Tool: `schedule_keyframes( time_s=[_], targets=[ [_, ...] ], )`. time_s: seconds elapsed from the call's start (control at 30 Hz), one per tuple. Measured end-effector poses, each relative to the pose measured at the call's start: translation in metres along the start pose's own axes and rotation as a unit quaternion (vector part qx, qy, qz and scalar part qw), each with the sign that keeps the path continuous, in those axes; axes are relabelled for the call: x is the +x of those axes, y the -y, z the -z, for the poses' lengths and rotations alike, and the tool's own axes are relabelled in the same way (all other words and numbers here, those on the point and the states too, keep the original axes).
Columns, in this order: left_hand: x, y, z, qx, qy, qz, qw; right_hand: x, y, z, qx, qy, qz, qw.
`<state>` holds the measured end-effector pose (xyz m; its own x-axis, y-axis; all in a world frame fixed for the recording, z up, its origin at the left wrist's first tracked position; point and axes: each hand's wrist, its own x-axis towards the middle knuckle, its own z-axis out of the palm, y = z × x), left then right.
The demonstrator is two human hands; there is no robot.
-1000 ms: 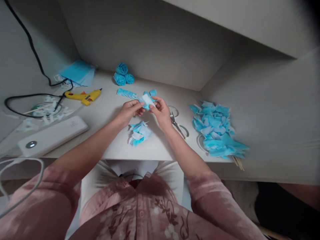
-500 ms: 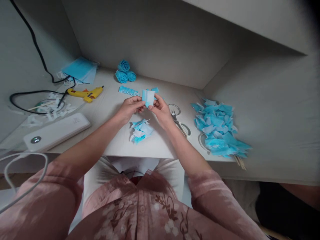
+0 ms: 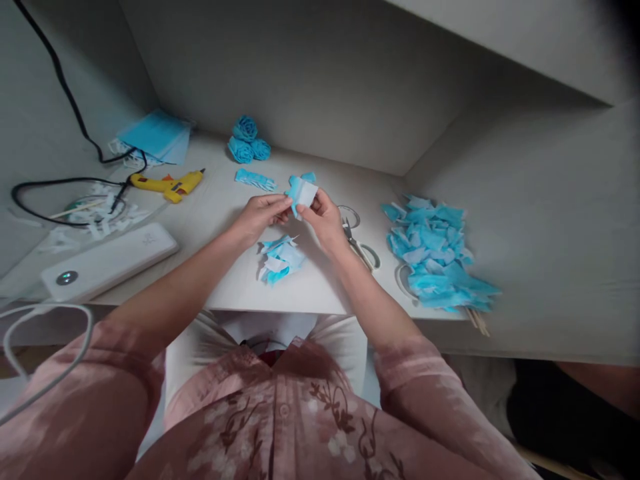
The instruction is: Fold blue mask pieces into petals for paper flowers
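Both my hands meet over the middle of the white desk [image 3: 225,200]. My left hand [image 3: 260,217] and my right hand [image 3: 325,220] pinch a small blue and white fabric piece [image 3: 301,191] between their fingertips, raised a little above the desk. Just below my hands lies a small heap of blue and white fabric scraps [image 3: 281,259]. A folded blue strip [image 3: 254,179] rests beyond my left hand. Scissors [image 3: 357,245] lie beside my right wrist.
Three blue fabric roses [image 3: 247,141] sit at the back. A yellow glue gun [image 3: 170,183] with a black cord, a stack of blue face masks [image 3: 155,137] and a white power strip [image 3: 107,260] lie left. A big pile of blue fabric pieces [image 3: 435,253] lies right, over wooden sticks [image 3: 477,322].
The fabric piece has turned in my fingers, from lying flat to upright to tilted right. Both hands stay at the same spot.
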<state>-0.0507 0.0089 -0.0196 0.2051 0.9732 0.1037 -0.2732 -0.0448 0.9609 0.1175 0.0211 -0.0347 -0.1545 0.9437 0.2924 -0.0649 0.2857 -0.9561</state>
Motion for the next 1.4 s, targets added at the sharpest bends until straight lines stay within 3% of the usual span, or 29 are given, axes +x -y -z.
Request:
schedule_keyframes(
  time_s=[0.17,0.43,0.6,0.73,0.87,1.2,1.4],
  targets=[
    [0.0,0.001,0.002,0.029,-0.022,0.011,0.999,0.002,0.006,0.006,-0.014,0.004,-0.021,1.0],
    [-0.001,-0.002,-0.001,0.115,0.011,0.011,0.993,0.005,0.015,0.019,-0.039,0.015,-0.023,0.999],
    [0.0,-0.002,-0.001,0.11,0.012,0.024,0.994,0.002,0.016,0.017,-0.123,0.016,0.076,0.989],
    [0.0,-0.004,0.001,0.078,0.013,0.049,0.996,0.0,0.025,0.02,-0.231,0.055,0.168,0.957],
    [-0.001,-0.005,0.002,0.068,0.035,0.035,0.996,-0.001,0.026,0.021,-0.277,0.059,0.21,0.936],
    [0.001,-0.002,0.004,0.043,0.042,0.028,0.998,-0.001,0.025,0.02,-0.253,0.065,0.21,0.942],
    [0.0,-0.002,0.003,0.059,0.014,0.026,0.998,-0.003,0.027,0.021,-0.223,0.096,0.161,0.957]
  ],
)
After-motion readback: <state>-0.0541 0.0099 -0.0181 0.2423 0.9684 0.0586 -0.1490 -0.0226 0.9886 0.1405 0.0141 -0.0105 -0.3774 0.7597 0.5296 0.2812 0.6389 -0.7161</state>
